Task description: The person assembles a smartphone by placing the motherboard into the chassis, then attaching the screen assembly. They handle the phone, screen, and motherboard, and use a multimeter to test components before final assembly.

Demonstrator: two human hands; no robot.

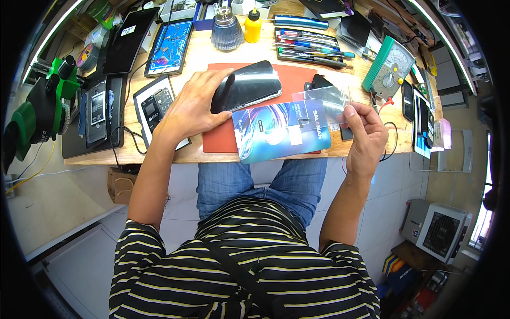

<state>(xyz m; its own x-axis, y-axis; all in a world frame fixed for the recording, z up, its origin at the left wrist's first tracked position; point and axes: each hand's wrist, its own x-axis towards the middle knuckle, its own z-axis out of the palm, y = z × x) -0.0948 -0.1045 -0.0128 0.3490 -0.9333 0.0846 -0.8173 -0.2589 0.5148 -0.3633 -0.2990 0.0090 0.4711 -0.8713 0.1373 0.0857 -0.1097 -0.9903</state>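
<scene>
My left hand (197, 102) grips the left end of a smartphone (249, 84) with a dark, glossy face, tilted over an orange-red mat (215, 141). Its thumb reaches to the left edge of a blue-and-purple printed packet (271, 133); whether it presses on it I cannot tell. The packet slants across the table's front edge. Between thumb and fingers, my right hand (364, 130) pinches a transparent plastic sheet or sleeve (332, 103), which overlaps the packet's upper right. Beneath the sheet lies a black flat piece (320, 82), partly covered.
Left of the mat is an opened device (154, 106), with a blue circuit board (169, 49) behind it. A glass jar (227, 32), a yellow bottle (253, 26) and a tray of screwdrivers (311, 48) stand at the back. A green-cased analog multimeter (389, 69) sits right.
</scene>
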